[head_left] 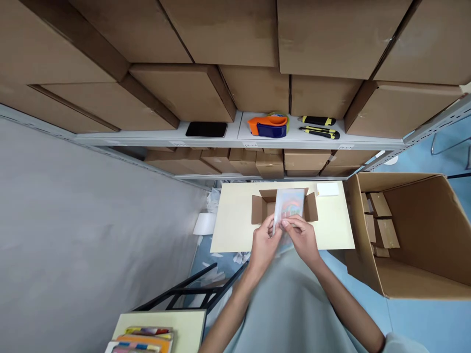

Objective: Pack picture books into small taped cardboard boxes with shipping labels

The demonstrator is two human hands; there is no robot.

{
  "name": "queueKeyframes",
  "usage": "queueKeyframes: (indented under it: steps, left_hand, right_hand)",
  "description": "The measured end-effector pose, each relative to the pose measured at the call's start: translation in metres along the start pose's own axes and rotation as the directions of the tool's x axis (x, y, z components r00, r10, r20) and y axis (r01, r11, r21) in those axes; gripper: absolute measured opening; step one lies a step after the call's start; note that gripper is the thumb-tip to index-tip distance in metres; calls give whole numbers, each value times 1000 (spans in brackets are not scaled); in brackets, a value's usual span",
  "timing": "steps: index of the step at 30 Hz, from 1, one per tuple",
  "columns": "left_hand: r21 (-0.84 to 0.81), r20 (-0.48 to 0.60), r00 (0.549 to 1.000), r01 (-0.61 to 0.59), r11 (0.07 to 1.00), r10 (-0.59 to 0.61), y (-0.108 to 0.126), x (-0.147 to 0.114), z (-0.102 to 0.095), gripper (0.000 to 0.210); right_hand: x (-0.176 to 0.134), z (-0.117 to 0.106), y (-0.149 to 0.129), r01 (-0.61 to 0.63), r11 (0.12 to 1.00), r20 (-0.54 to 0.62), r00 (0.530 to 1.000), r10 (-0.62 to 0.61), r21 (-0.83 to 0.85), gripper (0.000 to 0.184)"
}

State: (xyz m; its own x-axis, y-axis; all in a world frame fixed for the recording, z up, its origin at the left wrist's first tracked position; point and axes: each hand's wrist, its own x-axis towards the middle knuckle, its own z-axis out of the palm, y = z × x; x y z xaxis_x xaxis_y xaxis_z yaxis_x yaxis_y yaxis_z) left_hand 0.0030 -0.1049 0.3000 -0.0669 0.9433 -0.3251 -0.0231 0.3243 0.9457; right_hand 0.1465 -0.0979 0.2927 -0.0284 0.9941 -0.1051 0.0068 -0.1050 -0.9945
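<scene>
Both hands are closed on a thin, flat plastic-wrapped packet [290,201] with a colourful print, blurred by motion; its exact kind is not clear. My left hand [265,240] grips its left edge. With thumb and fingers pinched, my right hand [302,238] holds the packet's front near the middle. Behind and below the packet, a small open cardboard box [259,210] sits on the pale table with its flaps spread. The packet covers much of the box's opening, so its contents are hidden.
The pale table [231,220] carries a small white box [327,189] at back right. On the shelf above lie a phone [206,129], a tape dispenser [268,126] and utility knives [319,126]. A large carton [419,235] with small boxes stands right. Colourful packets [145,339] lie lower left.
</scene>
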Motion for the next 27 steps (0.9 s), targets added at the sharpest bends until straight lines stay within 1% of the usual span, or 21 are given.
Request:
queueKeyframes:
  steps: [1,2,3,4,5,6,7,8,9,10,11,13,16,18,21,22,25,27]
  left_hand:
    - [-47,0,1000,24,999,-24,-1,1,-3,49]
    - [-95,7,999,52,994,-51,-1,3,-7,52]
    - [-141,19,997,79,987,-77,-2,4,-10,57]
    - [-183,32,995,102,978,-98,-3,7,-14,61]
    - [-218,40,993,118,969,-112,-5,9,-17,64]
    - [-250,41,992,126,960,-119,-6,11,-19,66]
    - [-277,38,992,127,952,-121,-8,13,-21,68]
    - [-298,36,992,126,946,-121,-9,16,-22,70]
    - [-311,33,992,124,942,-119,-11,19,-24,71]
    - [-315,31,993,118,942,-115,-13,21,-25,71]
    - [-312,30,994,112,944,-108,-15,24,-26,72]
    - [-290,38,995,99,952,-92,-19,31,-28,70]
    - [-259,53,997,73,963,-61,-23,41,-32,64]
    - [-252,46,998,49,966,-38,-23,47,-31,62]
    - [-254,16,1000,17,967,-13,-23,53,-26,61]
    - [-252,6,1000,15,968,-14,-23,55,-24,61]
    - [-216,-31,999,21,976,-28,-26,60,-22,56]
    - [-168,-62,998,22,985,-33,-31,64,-24,51]
  right_hand:
    - [2,-4,1,18,999,-28,999,-19,-48,34]
    - [5,-10,3,21,994,-87,996,-31,-109,34]
    - [8,-17,7,-1,986,-163,986,-26,-168,40]
    - [11,-24,12,-50,977,-240,971,-1,-206,53]
    - [13,-30,17,-115,971,-291,955,51,-210,71]
    - [15,-36,23,-182,967,-297,947,123,-179,88]
    - [15,-40,28,-240,963,-251,946,204,-123,99]
    - [15,-42,32,-282,958,-169,948,269,-58,101]
    - [14,-43,35,-305,952,-79,950,304,-1,96]
    - [13,-43,37,-308,951,-10,951,309,40,87]
    - [12,-41,37,-295,953,29,955,294,61,76]
    - [11,-39,33,-245,968,31,969,244,53,61]
    - [17,-37,24,-184,983,15,983,184,-19,53]
    - [24,-37,19,-152,982,4,988,153,-109,52]
    - [35,-36,16,-118,956,-46,993,109,-269,61]
    - [38,-35,16,-102,948,-50,995,91,-302,61]
    - [46,-36,17,-26,938,0,1000,28,-346,47]
    - [52,-39,16,19,919,52,999,2,-394,43]
